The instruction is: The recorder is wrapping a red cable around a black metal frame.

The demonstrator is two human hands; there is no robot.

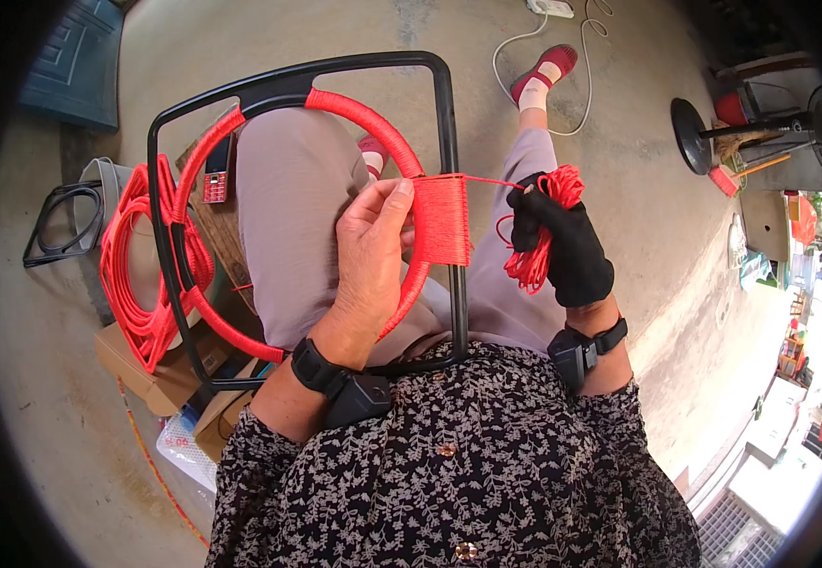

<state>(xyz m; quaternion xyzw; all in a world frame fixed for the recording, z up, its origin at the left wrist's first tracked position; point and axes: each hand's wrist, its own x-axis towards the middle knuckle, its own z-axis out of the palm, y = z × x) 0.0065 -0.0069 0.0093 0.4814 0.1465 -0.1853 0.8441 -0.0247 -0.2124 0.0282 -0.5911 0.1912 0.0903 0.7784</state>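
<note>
Across my lap rests a black frame [452, 123] with a round inner ring [365, 118], much of it wound in red cord. On the right side a broad band of red cord [444, 222] spans ring and outer bar. My left hand [373, 237] pinches the ring at this band's left edge, thumb on top. My right hand [562, 241], in a black fingerless glove, grips a bundle of red cord [529, 268]. One strand runs taut from the bundle to the band's top edge. The fingertips behind the ring are partly hidden.
At my left, red-wound frames [136, 275] lean by a cardboard box [132, 364], and a black frame [61, 251] stands beyond. A red phone [216, 180] lies on a wooden surface. A white power strip [551, 8] with its cable is on the floor ahead; a fan [690, 137] stands right.
</note>
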